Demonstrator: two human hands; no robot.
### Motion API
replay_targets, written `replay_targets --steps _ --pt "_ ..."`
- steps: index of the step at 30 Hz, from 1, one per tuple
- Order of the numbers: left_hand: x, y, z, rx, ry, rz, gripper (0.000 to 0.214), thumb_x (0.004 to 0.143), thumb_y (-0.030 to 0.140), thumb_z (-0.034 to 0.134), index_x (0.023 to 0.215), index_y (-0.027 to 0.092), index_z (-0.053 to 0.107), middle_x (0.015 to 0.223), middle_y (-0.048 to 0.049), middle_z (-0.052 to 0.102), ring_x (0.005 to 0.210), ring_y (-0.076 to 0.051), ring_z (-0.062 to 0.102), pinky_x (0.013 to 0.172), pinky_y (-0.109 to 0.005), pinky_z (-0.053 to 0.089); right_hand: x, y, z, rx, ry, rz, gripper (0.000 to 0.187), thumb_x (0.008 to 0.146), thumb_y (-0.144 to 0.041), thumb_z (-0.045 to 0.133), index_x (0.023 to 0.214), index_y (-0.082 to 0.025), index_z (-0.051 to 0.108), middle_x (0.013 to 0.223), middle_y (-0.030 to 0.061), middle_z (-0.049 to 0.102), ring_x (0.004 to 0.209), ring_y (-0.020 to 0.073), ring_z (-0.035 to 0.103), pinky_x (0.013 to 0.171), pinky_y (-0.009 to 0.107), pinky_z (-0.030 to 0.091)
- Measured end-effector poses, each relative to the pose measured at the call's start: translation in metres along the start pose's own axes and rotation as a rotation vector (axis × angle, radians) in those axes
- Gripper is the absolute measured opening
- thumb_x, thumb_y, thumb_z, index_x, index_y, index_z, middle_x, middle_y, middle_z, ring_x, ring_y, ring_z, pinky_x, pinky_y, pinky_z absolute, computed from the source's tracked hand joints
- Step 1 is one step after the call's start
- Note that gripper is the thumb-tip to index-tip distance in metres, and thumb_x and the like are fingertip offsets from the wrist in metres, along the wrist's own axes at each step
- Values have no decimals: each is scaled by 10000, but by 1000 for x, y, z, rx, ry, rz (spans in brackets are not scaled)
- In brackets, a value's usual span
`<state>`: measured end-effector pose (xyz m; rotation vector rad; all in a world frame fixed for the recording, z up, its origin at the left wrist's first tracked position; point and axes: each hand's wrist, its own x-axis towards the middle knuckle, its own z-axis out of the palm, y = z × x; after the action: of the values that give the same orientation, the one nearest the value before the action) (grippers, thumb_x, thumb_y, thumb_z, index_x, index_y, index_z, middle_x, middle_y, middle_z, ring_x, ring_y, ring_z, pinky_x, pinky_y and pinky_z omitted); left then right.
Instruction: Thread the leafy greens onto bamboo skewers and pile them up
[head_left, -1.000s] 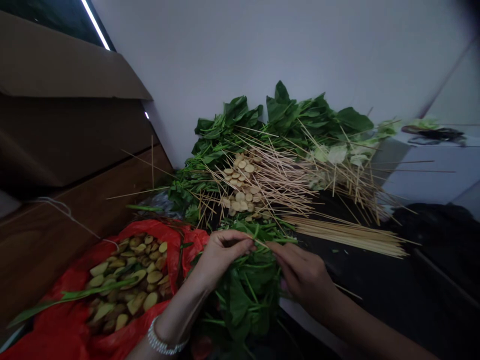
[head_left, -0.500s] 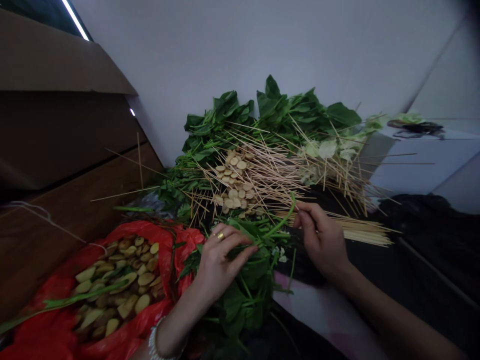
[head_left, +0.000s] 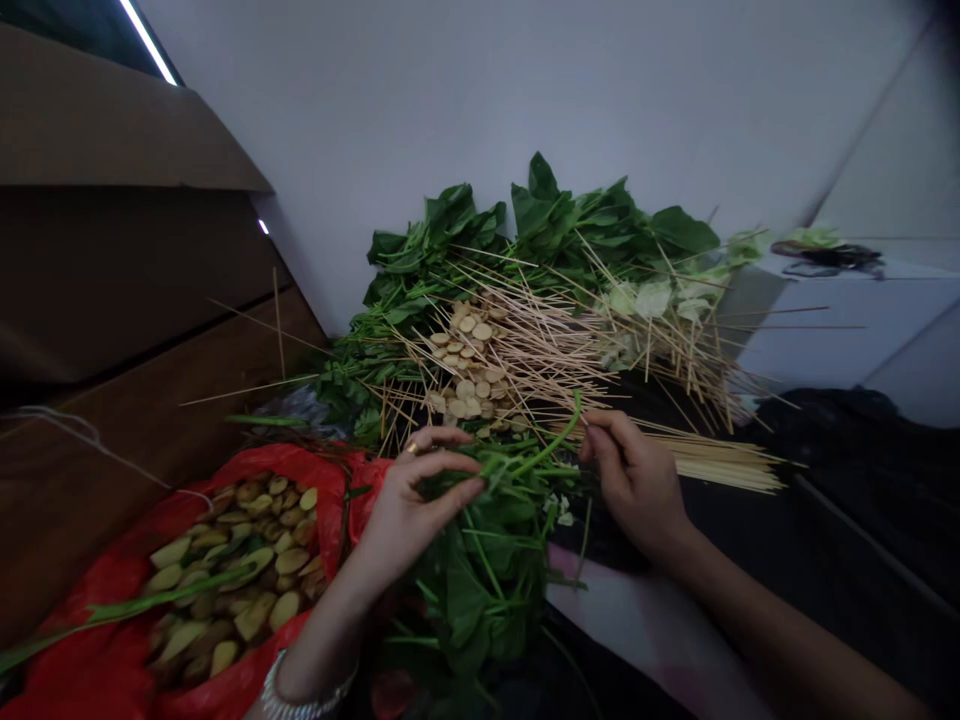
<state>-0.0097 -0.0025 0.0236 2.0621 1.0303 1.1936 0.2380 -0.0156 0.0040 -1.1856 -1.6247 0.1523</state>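
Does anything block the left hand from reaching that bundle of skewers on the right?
Yes: the green stem and the right hand pinching it lie between the left hand and the skewer bundle.

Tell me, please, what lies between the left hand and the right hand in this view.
In the head view, leafy green stems span the stretch between the left hand and the right hand, and the right hand's fingers pinch one stem.
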Motion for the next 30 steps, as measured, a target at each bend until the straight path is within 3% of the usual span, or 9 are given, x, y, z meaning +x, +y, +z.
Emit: replay_targets --steps 6,11,15,20,30 --pt "1 -5 -5 -475 203 -276 174 649 250 834 711 188 684 1140 -69 655 1068 -242 599 857 -291 473 -3 -2 2 2 -32 -34 149 955 -197 457 985 -191 603 647 -23 604 544 118 569 565 221 446" --pt "0 -5 -1 -557 313 -350 259 618 370 856 784 204 745 851 -40 736 835 -189 660 793 -278 498 -5 -7 3 25 -45 -90 143 951 -190 466 984 -195 606 644 -21 607 553 121 582 566 216 461" --pt "1 -2 1 -503 289 -406 307 700 460 786 817 176 779 763 -56 752 794 -192 673 796 -280 504 -10 -11 4 40 -73 -177 164 950 -165 449 996 -196 604 654 -12 616 570 126 602 576 219 488" --pt "1 -4 4 -561 247 -423 346 737 400 777 1008 185 762 817 -60 771 796 -185 693 792 -278 526 -17 -13 10 58 -120 -278 196 949 -134 446 1037 -186 614 779 30 696 662 130 667 634 219 536" --pt "-2 -2 13 -559 226 -456 265 676 340 827 894 196 783 804 -55 778 747 -179 713 729 -257 557 -25 -12 21 84 -195 -310 247 952 -144 463 1108 -190 649 960 75 749 864 166 721 755 262 584"
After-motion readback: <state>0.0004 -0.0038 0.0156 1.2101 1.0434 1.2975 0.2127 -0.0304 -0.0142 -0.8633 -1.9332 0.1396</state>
